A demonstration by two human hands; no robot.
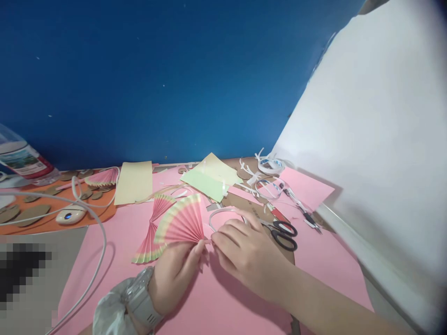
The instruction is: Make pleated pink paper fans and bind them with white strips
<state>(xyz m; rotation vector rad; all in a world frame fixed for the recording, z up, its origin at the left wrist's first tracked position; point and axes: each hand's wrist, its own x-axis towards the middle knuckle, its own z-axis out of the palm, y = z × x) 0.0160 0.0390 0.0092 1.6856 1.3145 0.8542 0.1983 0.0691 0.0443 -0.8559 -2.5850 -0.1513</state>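
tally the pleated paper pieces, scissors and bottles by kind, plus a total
pleated paper pieces: 3
scissors: 1
bottle: 1
total: 5

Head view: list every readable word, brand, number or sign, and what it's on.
No text is readable.
Bottle label: printed, too blurred to read.
Tape roll: blue-and-white print inside, too small to read.
Cardboard: faint marks, can't tell if they are letters.
Red-and-white strip: too small to tell if it has print.
Watch: small dark marks, unreadable.
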